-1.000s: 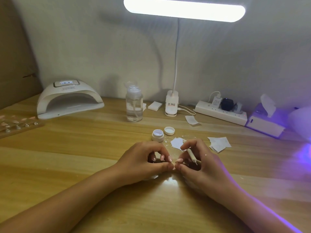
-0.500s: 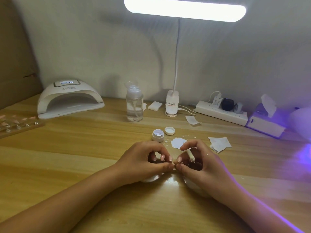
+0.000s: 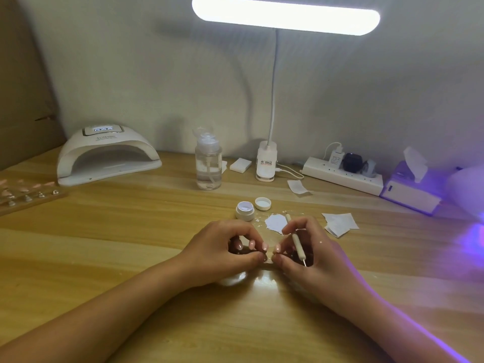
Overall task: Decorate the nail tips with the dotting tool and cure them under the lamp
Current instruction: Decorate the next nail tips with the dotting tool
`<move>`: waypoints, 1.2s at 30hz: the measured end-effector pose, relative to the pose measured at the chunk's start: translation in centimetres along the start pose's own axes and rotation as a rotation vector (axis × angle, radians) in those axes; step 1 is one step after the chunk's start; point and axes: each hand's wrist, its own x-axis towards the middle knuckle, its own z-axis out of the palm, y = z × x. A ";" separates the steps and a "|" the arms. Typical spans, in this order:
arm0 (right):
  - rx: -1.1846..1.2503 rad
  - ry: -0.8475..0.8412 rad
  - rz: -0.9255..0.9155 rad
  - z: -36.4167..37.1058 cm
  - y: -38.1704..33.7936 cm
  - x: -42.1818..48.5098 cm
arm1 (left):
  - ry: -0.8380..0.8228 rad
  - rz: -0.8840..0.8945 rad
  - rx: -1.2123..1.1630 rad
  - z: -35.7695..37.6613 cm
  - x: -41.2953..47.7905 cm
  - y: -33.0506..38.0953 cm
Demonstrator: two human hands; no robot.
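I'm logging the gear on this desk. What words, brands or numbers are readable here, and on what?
"SUN", then blurred characters: front of the white nail curing lamp.
Lit display on top of that lamp: digits blurred, unreadable.
Label on the desk lamp base: print too small to read.
White charger in the power strip: print too small to read.

Item pinched between fingers point(image 3: 251, 233) too small; rack point(image 3: 26, 197) cut off left.

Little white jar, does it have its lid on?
No, the jar stands open and its lid lies beside it on the table.
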 end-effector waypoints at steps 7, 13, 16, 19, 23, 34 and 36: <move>0.008 0.020 0.038 -1.7 0.3 -0.6 | 0.029 0.012 0.190 0.1 -0.3 0.1; 0.036 0.046 0.047 -1.9 1.2 -0.4 | 0.010 0.025 0.205 0.1 -0.4 0.0; 0.028 0.042 0.033 -1.9 1.3 -0.3 | 0.006 0.027 0.216 0.0 -0.4 0.1; -0.003 0.042 0.021 -1.8 1.2 -0.3 | 0.017 0.036 0.235 0.1 -0.4 0.0; -0.137 -0.026 -0.043 -1.9 0.8 -0.8 | 0.017 0.050 0.237 0.1 -0.4 0.0; -0.235 0.097 -0.067 -3.5 1.8 -0.5 | 0.115 -0.043 0.057 0.0 0.2 -0.7; -0.234 0.084 -0.055 -3.7 2.2 -0.5 | 0.097 -0.068 0.045 0.0 0.2 -0.8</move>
